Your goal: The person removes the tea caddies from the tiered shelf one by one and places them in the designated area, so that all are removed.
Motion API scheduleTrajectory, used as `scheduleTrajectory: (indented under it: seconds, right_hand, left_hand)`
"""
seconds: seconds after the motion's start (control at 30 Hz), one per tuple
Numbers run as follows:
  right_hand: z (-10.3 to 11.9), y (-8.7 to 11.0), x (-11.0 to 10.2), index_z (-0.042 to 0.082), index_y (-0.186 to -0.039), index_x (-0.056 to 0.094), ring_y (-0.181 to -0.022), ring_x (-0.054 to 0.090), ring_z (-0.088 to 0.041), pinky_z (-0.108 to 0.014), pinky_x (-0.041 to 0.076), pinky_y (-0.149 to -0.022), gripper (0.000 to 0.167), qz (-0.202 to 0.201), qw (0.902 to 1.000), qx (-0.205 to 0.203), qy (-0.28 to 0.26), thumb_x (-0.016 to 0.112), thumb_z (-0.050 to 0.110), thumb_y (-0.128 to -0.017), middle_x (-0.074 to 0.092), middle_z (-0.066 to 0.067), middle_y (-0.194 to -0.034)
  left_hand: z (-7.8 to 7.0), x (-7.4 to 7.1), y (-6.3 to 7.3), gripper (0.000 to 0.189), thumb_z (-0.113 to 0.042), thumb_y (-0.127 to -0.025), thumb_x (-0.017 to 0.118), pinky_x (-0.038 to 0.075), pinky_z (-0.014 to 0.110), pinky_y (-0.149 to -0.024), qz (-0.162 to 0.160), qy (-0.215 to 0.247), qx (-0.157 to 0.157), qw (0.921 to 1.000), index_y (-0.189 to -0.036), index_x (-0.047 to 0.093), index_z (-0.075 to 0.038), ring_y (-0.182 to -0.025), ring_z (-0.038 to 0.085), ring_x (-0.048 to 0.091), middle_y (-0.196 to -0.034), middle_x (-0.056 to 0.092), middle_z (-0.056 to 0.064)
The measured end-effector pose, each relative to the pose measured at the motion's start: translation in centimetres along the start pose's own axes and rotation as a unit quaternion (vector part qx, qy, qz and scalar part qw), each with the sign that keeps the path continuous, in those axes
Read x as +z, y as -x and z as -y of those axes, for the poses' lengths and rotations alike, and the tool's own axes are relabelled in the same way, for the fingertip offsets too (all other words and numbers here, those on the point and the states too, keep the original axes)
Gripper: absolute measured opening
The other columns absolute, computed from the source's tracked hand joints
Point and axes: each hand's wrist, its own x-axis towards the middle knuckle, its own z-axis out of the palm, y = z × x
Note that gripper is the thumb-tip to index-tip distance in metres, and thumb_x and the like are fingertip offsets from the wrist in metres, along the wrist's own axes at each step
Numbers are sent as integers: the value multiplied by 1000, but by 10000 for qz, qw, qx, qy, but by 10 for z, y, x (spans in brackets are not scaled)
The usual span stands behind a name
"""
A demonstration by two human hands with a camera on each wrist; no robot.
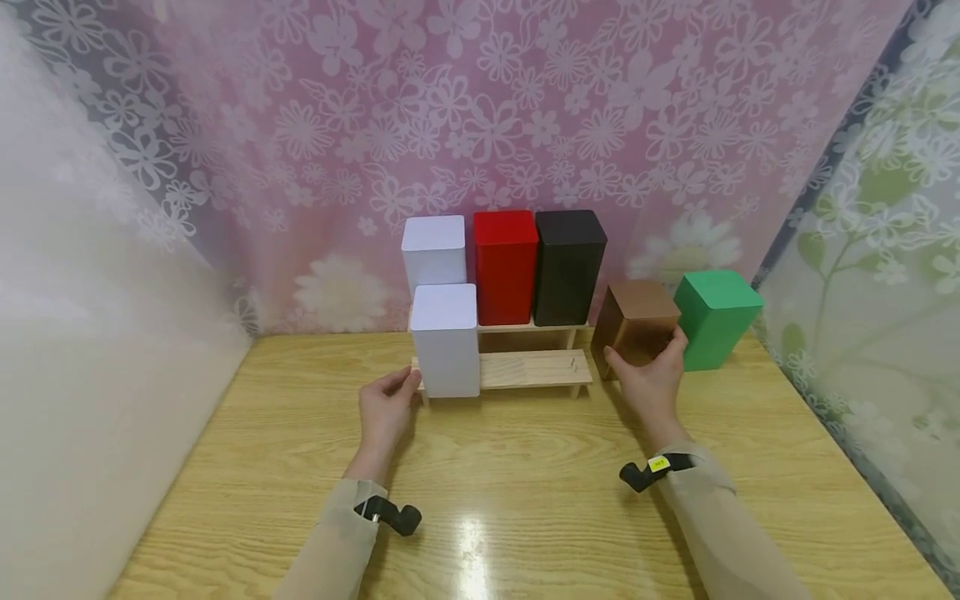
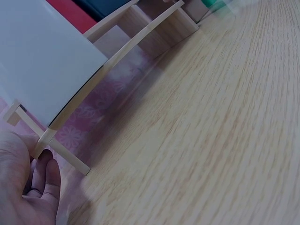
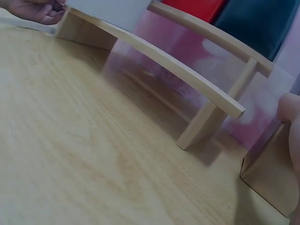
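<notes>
A two-tier wooden stand (image 1: 525, 371) has a white box (image 1: 447, 346) standing on the left of its lower board. My left hand (image 1: 386, 408) pinches the left end of that board between thumb and fingers, as the left wrist view shows close up. To the right of the stand is a brown box (image 1: 643, 302) on the table. My right hand (image 1: 654, 387) grips its front, thumb on the left side and fingers toward the right. In the right wrist view only the box's lower part (image 3: 272, 173) shows, with part of the hand over it.
On the upper tier stand another white box (image 1: 433, 237), a red box (image 1: 506, 271) and a black box (image 1: 568, 271). A green box (image 1: 718, 312) sits on the wooden table (image 1: 487, 492), right of the brown one. A pink floral curtain (image 1: 450, 108) hangs behind.
</notes>
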Motion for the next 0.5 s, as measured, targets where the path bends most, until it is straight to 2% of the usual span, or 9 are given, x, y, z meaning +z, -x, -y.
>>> scheduleTrajectory:
  seconds: [0.23, 0.5]
  right_hand:
    - [0, -9, 4, 12, -166, 14, -155, 27, -25, -44, 26, -127, 114, 166, 9996, 219, 99, 92, 29, -85, 27, -14, -169]
    - [-6, -13, 7, 13, -167, 14, -156, 24, -22, -43, 23, -128, 114, 78, 9997, 126, 211, 92, 26, -84, 26, -12, -170]
  left_hand:
    - [1, 0, -1, 29, -19, -98, 81, 59, 17, -75, -7, 79, 8, 10000, -118, 79, 2, -99, 24, 72, -113, 76, 19]
    - [-2, 0, 0, 28, -18, -98, 80, 60, 18, -75, 8, 107, -84, 9999, -118, 78, 3, -100, 24, 72, -114, 76, 19]
